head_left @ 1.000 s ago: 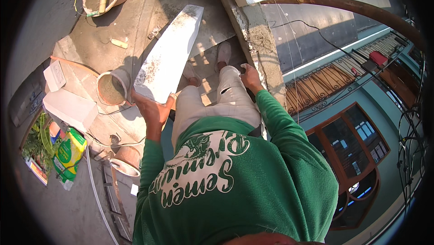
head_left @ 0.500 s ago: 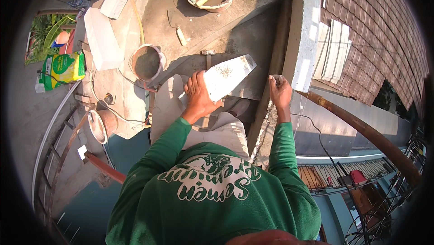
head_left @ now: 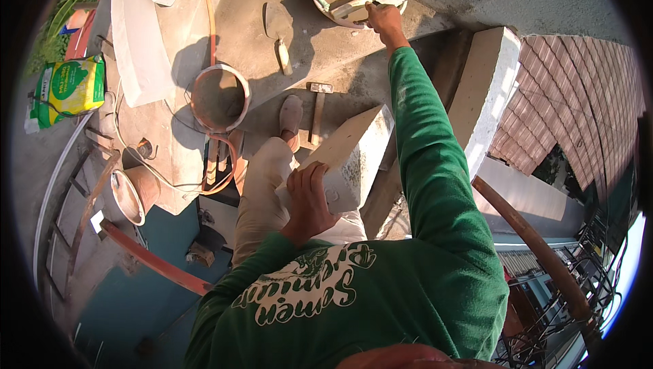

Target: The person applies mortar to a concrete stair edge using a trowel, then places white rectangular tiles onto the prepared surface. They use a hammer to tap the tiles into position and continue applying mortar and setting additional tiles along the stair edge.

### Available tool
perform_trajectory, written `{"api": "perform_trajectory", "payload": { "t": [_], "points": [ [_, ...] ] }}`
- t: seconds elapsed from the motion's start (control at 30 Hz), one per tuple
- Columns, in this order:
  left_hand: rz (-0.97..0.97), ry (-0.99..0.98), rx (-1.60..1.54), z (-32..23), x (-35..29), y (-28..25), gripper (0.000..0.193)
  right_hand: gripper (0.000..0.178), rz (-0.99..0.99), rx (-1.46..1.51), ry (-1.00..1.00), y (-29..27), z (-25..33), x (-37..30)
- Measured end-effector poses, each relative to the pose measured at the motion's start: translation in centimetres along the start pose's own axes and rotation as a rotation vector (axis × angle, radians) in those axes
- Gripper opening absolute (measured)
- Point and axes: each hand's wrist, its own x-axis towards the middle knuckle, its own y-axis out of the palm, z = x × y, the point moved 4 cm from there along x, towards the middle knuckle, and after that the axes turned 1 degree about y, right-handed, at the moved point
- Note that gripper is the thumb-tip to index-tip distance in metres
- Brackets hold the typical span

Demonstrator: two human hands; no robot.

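Note:
My left hand is closed on the near end of a pale lightweight concrete block, which is tilted in front of my lap. Stretched far forward, my right hand has its fingers curled at a trowel, close to where handle meets blade. That trowel lies across the rim of a round bucket of grey wet mortar. A second trowel lies flat on the concrete, left of the bucket. Near my foot, a hammer with a wooden handle rests beyond the block.
Another bucket with grey contents stands left of my leg. Two white blocks lie at the far left, near a yellow-green bag. To my right runs a block wall, beside a rusty pipe. An orange hose crosses the ledge.
My right hand has gone from beside the wall forward to the trowel on the mortar bucket. The block in my left hand has turned and come nearer my body. The view has shifted.

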Motion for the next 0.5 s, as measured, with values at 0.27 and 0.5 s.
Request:
{"api": "perform_trajectory", "payload": {
  "t": [0.27,0.5],
  "points": [
    [0.091,-0.065,-0.087,2.4,1.1,-2.9,0.112,0.054,-0.191,0.054,0.246,3.4,-1.0,7.0],
    [0.082,-0.083,-0.144,3.5,2.4,-3.8,0.114,0.053,-0.126,-0.201,0.055,-3.0,-2.5,6.0]
  ]
}}
